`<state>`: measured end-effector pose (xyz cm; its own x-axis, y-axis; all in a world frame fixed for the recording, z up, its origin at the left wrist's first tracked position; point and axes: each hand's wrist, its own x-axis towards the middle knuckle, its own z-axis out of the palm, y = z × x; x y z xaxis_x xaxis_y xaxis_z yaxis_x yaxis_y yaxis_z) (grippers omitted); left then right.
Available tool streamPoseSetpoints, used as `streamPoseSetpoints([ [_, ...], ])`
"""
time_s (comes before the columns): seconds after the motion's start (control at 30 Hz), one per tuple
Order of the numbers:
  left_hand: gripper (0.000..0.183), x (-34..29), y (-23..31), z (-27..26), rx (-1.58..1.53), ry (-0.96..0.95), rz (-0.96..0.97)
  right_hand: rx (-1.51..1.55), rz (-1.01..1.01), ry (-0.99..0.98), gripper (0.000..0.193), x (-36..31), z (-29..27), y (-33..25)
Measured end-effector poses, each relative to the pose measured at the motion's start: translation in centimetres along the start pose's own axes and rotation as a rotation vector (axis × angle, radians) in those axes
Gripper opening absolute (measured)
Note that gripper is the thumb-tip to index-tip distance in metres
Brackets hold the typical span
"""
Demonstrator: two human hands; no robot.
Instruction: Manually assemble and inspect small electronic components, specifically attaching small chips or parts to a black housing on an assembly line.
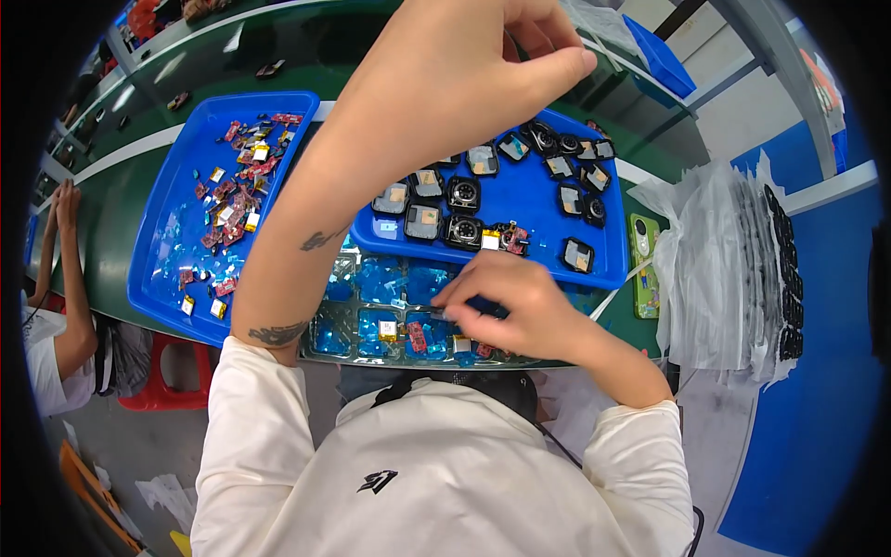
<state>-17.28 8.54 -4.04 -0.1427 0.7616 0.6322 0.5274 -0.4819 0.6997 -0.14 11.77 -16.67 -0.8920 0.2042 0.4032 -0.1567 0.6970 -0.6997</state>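
Note:
My left hand (515,60) is raised over the far side of the bench, its forearm crossing above both blue trays. Its thumb and fingers come together in a pinch; whatever is between them, if anything, is too small to make out. Low over a clear compartment tray (348,345), my right hand (510,302) has its fingertips pressed together. A thin dark piece shows by them, but its kind is unclear. The compartments hold blue film, a small silver battery (387,330) and a red circuit board (417,337); my right hand hides part of the tray.
A blue tray (608,265) holds several black watch-like cases (464,193). Left of it, another blue tray (148,269) carries red boards and batteries. At right are a green phone-like item (642,265) and a stack of wrapped black trays (715,269). Another person's arms (70,260) show far left.

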Motion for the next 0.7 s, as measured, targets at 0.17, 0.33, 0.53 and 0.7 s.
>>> streamPoseSetpoints([
  [0.17, 0.018, 0.2, -2.2, 0.6, 0.046, -0.064, 0.079, 0.516, 0.304, 0.348, 0.014, 2.7, -4.9, -1.0],
  [0.33, 0.016, 0.4, -1.5, 0.4, 0.006, -0.066, 0.018, 0.597, 0.197, 0.395, 0.024, 6.1, -9.6, -1.0],
  [0.53, 0.015, 0.5, -1.0, 0.0, -0.04, -0.025, 0.055, 1.147, 0.186, 0.313, 0.023, 7.9, -11.1, -1.0],
  [0.7, 0.01, 0.3, -0.7, -0.1, -0.005, -0.033, -0.039, 0.87, 0.079, 0.287, 0.041, 8.0, -11.2, -1.2],
])
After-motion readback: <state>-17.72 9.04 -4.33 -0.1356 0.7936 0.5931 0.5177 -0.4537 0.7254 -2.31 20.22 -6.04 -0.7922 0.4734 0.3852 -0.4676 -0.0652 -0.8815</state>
